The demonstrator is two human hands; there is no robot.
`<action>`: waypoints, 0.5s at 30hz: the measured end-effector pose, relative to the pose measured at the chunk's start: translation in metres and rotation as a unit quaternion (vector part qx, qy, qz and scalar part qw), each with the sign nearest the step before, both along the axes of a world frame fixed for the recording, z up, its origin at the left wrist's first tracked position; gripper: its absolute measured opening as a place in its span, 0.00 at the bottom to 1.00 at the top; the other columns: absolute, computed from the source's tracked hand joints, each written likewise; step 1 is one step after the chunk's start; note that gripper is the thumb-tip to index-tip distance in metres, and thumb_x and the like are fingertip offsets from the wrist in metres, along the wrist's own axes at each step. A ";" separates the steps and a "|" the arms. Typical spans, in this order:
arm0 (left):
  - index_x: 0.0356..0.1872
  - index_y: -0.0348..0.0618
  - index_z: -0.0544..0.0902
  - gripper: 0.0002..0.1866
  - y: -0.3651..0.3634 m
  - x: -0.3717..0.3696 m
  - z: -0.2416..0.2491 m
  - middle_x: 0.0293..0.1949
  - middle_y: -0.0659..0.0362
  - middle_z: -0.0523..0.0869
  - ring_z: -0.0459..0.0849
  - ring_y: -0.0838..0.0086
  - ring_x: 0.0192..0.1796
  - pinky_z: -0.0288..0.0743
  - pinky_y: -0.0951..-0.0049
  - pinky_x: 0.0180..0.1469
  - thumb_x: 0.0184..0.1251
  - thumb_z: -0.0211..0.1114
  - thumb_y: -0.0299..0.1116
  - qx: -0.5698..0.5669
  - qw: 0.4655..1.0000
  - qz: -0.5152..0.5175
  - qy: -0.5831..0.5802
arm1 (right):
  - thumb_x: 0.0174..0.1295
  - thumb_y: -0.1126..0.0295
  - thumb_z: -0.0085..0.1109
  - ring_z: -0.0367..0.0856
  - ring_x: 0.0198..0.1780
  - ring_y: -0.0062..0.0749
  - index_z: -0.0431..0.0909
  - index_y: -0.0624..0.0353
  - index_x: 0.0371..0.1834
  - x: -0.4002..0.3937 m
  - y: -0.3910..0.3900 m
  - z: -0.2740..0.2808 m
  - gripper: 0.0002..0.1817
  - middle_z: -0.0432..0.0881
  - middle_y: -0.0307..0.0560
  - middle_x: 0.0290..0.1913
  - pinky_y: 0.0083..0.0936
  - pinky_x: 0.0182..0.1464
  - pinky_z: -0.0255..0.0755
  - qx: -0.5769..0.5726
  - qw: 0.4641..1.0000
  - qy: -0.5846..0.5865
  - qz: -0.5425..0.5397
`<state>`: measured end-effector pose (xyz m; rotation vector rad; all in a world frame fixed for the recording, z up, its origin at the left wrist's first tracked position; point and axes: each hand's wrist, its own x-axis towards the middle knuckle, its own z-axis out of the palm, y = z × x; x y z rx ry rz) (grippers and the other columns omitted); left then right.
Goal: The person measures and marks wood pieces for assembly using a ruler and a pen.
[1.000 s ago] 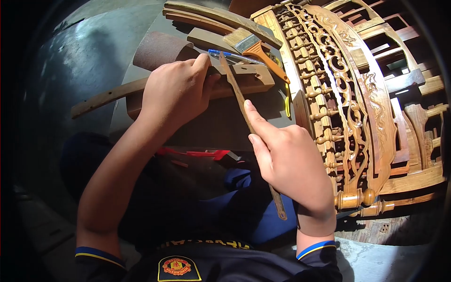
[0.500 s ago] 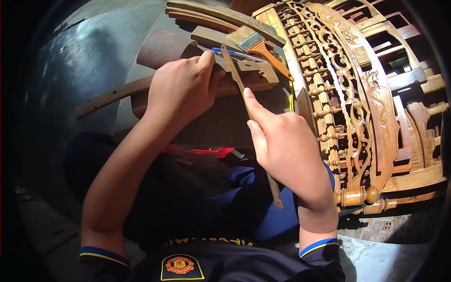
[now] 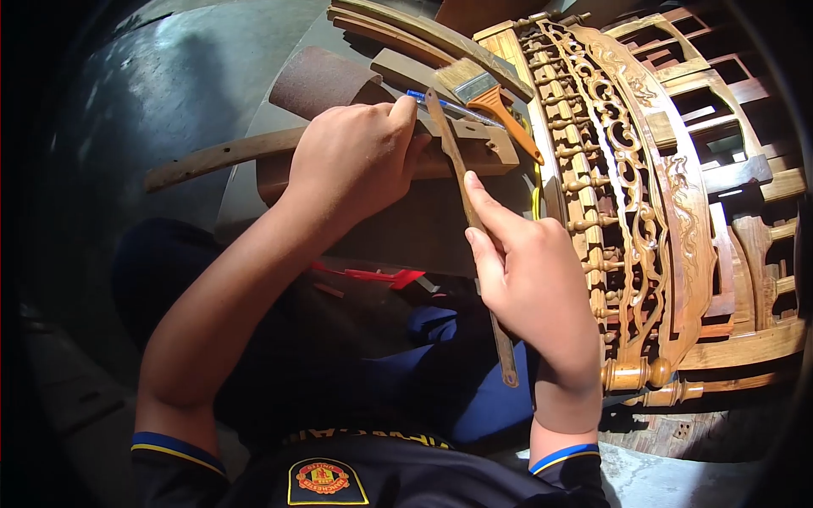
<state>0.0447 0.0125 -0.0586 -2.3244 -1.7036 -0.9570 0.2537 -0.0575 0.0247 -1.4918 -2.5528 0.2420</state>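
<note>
My left hand (image 3: 354, 157) is closed in a fist over a curved wooden piece (image 3: 224, 154), which sticks out on the left with small holes in it. Part of the grip is hidden behind the knuckles. On the right side of that fist lies a wooden block (image 3: 487, 151) with a hole; whether it joins the curved piece is hidden. My right hand (image 3: 529, 267) grips a long, thin brown strip (image 3: 452, 151) with a hole near each end, the index finger stretched along it. The strip slants, its upper end beside the wooden block.
A paintbrush (image 3: 495, 106), a blue pen (image 3: 417, 96) and curled sandpaper (image 3: 326, 83) lie on the work surface beyond my hands. Curved wooden slats (image 3: 406, 32) sit at the back. Carved wooden furniture (image 3: 631, 144) stands close on the right. A red object (image 3: 373, 275) is below.
The view has shifted, so the work surface appears further right and slightly lower. Both hands keep their grips; the strip stays slanted beside the wooden block.
</note>
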 end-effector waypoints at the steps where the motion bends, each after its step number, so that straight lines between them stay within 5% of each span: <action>1: 0.45 0.41 0.82 0.13 0.000 0.000 0.001 0.35 0.50 0.92 0.91 0.51 0.37 0.83 0.52 0.38 0.74 0.69 0.41 0.000 1.000 -0.003 -0.001 | 0.71 0.71 0.61 0.88 0.28 0.60 0.78 0.64 0.74 -0.003 0.004 -0.005 0.28 0.84 0.62 0.23 0.51 0.39 0.84 0.018 1.000 0.001 -0.001; 4: 0.44 0.41 0.82 0.13 0.000 0.003 0.003 0.34 0.50 0.91 0.91 0.50 0.36 0.83 0.52 0.38 0.74 0.69 0.41 -0.002 1.000 -0.007 -0.009 | 0.69 0.75 0.63 0.84 0.27 0.61 0.80 0.63 0.73 -0.014 0.035 -0.037 0.27 0.81 0.65 0.24 0.51 0.35 0.77 0.098 0.994 0.048 -0.011; 12: 0.46 0.41 0.82 0.14 0.000 0.001 0.001 0.35 0.50 0.92 0.92 0.51 0.37 0.83 0.52 0.38 0.74 0.69 0.41 -0.015 1.000 0.007 0.006 | 0.69 0.75 0.64 0.85 0.27 0.62 0.78 0.62 0.74 -0.006 0.003 -0.011 0.28 0.82 0.65 0.24 0.53 0.36 0.77 0.008 0.999 0.026 -0.023; 15: 0.45 0.41 0.82 0.14 0.000 0.004 0.005 0.35 0.50 0.92 0.91 0.51 0.37 0.82 0.51 0.38 0.74 0.69 0.42 -0.020 1.000 0.000 0.001 | 0.68 0.75 0.63 0.85 0.28 0.63 0.78 0.61 0.74 -0.016 0.029 -0.036 0.29 0.83 0.65 0.25 0.54 0.36 0.77 0.083 0.996 0.017 -0.034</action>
